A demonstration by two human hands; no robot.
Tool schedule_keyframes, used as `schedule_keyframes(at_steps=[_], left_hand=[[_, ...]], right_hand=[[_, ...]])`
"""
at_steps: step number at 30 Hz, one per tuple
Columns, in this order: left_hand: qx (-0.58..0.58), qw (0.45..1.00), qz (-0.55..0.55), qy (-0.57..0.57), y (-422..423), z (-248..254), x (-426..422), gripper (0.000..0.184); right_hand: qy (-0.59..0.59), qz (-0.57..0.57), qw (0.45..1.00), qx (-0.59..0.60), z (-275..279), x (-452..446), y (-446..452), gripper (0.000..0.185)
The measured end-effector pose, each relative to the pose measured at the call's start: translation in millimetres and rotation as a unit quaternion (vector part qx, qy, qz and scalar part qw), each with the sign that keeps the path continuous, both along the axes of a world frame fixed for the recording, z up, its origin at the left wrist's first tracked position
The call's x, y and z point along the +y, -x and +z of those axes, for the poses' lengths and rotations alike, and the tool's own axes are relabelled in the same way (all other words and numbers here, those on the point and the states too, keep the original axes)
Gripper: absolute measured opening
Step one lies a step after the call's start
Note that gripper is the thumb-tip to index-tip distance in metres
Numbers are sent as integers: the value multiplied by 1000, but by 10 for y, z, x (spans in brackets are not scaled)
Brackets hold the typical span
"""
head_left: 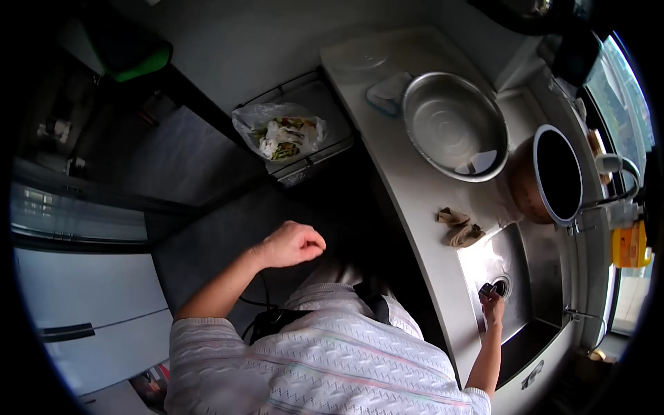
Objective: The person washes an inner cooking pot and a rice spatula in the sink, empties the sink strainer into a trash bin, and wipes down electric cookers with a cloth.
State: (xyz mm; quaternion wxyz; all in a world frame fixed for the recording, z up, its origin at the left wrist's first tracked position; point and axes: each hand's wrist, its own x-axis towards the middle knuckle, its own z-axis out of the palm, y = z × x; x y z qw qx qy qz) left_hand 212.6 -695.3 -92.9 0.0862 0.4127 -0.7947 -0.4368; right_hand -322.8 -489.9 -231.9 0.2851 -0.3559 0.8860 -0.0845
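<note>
My right hand [492, 306] reaches down into the steel sink [515, 259], its fingers closed on a small dark object [487, 290] right beside the round drain [501, 286]. What kind of object it is cannot be made out at this size. My left hand [294, 244] hangs in the air over the dark floor, away from the counter, with its fingers curled in and nothing visible in them. Crumpled brown cloths [461, 228] lie on the counter at the sink's near-left corner.
On the white counter [387, 149] stand a wide metal basin [453, 128] and a deep metal pot [546, 176]. A faucet [626, 169] and a yellow bottle [628, 245] are by the window. A plastic bag [280, 131] of food scraps sits in a bin left of the counter.
</note>
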Motion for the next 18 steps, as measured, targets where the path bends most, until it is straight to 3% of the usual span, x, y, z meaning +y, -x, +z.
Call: schedule_keyframes(at_steps=[2,4,6,8,12,14,16,18], left_hand=[[-20,996,46,74,-258,-128,-153,10],[23,986,159,31,-499,-222,-292,9],[29,967,252,25,-798,-420,-449,10],[36,950,310,28,-1075,-574,-593,10],[47,913,405,5,-1435,-630,-842,15],[23,896,443,-8,-1503,-600,-978,19],[-15,889,458,-13,-1535,-659,-1128,34],[-59,883,464,-34,-1521,-698,-1258,41]], right_hand=[[-32,12,999,11,89,-67,22,20],[-19,149,975,165,-206,95,363,24],[-19,102,984,146,-65,53,441,22],[-37,75,988,133,358,-111,326,21],[61,193,930,306,1181,-393,144,16],[100,192,940,263,1613,-689,-72,19],[101,260,908,312,2115,-1188,-666,20],[138,291,914,246,2347,-1664,-1179,13]])
